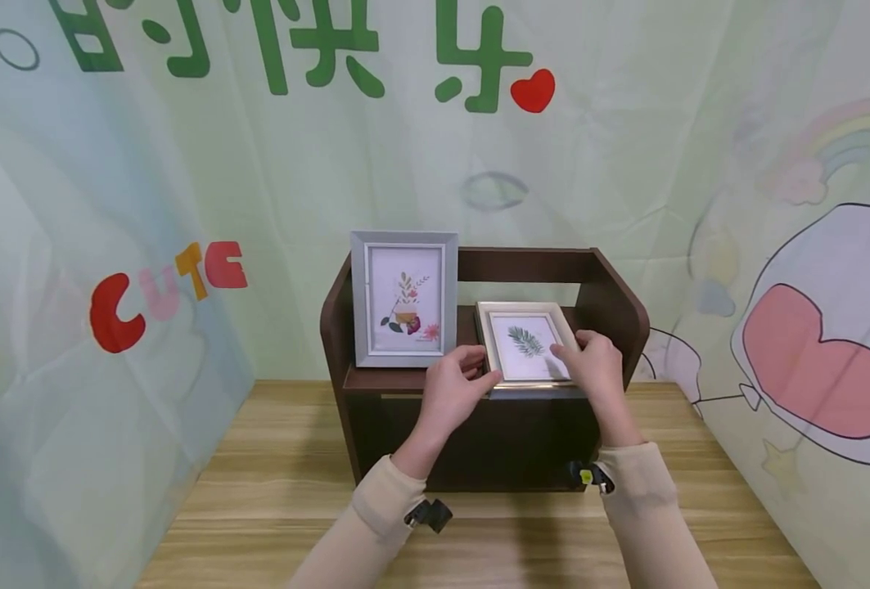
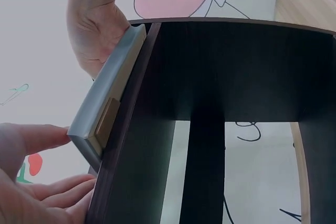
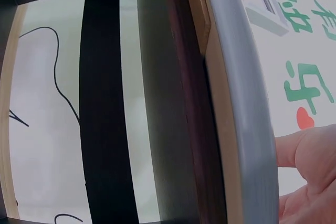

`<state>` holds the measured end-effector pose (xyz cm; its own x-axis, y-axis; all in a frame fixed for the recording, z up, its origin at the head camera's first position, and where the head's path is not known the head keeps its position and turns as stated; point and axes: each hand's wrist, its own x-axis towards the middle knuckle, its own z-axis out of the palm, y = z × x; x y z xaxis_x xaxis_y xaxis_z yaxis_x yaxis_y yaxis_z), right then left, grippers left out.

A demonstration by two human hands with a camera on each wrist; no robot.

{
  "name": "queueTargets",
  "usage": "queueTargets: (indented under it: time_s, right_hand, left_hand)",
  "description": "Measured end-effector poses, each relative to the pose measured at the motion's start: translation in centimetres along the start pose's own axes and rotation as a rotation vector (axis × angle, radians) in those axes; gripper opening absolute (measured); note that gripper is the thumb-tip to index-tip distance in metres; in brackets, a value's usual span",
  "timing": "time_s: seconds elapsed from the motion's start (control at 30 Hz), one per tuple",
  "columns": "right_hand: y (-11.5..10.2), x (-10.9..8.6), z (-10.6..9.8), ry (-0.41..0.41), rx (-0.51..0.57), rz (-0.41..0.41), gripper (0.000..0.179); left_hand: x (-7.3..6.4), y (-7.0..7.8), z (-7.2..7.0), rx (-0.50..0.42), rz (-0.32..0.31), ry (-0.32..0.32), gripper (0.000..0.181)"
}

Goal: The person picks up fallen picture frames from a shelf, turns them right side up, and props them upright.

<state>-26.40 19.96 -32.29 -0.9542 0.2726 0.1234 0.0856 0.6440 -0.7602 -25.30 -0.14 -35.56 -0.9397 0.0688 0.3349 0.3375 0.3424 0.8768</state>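
A gold-rimmed picture frame (image 1: 530,384) with a green leaf print lies face up on the brown shelf's top board, its front edge at the board's edge. My left hand (image 1: 457,384) holds its left front corner, thumb on the edge. On the right side, my right hand (image 1: 595,364) grips the frame, its thumb over the front face. Both wrist views show the frame's pale side (image 2: 107,85) and a brown piece (image 3: 199,17) under its back. To the left stands a grey picture frame (image 1: 405,360) with a flower print, upright and near the left hand.
The dark brown shelf (image 1: 471,450) has raised side panels and a back rail (image 1: 523,266). It stands on a wood-grain table (image 1: 280,491). A printed cloth backdrop (image 1: 611,164) closes in the back and both sides.
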Motion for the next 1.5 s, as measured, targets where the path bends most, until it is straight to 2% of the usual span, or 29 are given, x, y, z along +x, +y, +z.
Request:
queueTargets:
  time_s: [0.27, 0.43, 0.77, 0.93, 1.23, 1.5]
  right_hand:
    - [0.0, -0.2, 0.5, 0.069, 0.028, -0.009, 0.057]
    - [0.2, -0.1, 0.7, 0.135, 0.036, -0.038, 0.048]
    - [0.5, 0.2, 0.9, 0.241, 0.118, -0.078, 0.039]
    - [0.5, 0.4, 0.9, 0.237, 0.134, -0.083, 0.039]
    - [0.7, 0.5, 0.9, 0.211, 0.168, -0.073, 0.040]
    - [0.9, 0.7, 0.8, 0.218, 0.211, -0.049, 0.039]
  left_hand:
    - [0.0, -0.1, 0.2, -0.093, -0.003, 0.049, 0.039]
    - [0.2, -0.2, 0.3, -0.167, -0.006, 0.068, 0.038]
    - [0.6, -0.2, 0.6, -0.246, -0.015, 0.107, 0.040]
    - [0.8, 0.0, 0.6, -0.288, -0.030, 0.118, 0.044]
    - [1.0, 0.0, 0.2, -0.346, -0.029, 0.098, 0.049]
    - [1.0, 0.3, 0.0, -0.327, -0.055, 0.071, 0.050]
